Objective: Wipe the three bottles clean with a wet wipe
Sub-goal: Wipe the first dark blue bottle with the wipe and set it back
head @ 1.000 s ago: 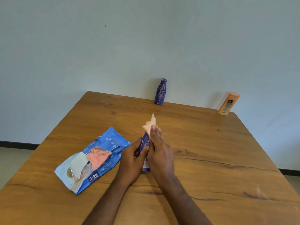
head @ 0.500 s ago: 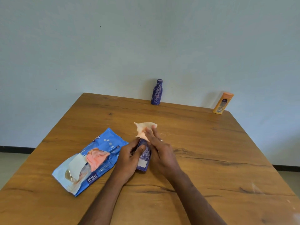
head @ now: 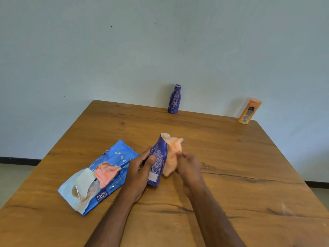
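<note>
My left hand (head: 140, 168) grips a flat dark blue bottle (head: 158, 163) that stands tilted on the wooden table (head: 231, 166), its top leaning away from me. My right hand (head: 188, 166) holds a pale orange wet wipe (head: 173, 154) against the bottle's right side. The wipe bunches past the bottle's top. A second blue bottle (head: 174, 99) with pale streaks stands upright at the table's far edge. An orange bottle (head: 249, 111) stands at the far right corner.
An opened blue wet-wipe pack (head: 99, 173) lies left of my hands, with an orange wipe poking out of its flap. A plain wall rises right behind the table's far edge.
The bottle has tipped from lying low between my hands to a more upright tilt. My right hand slid the wipe from the bottle's top down along its right side.
</note>
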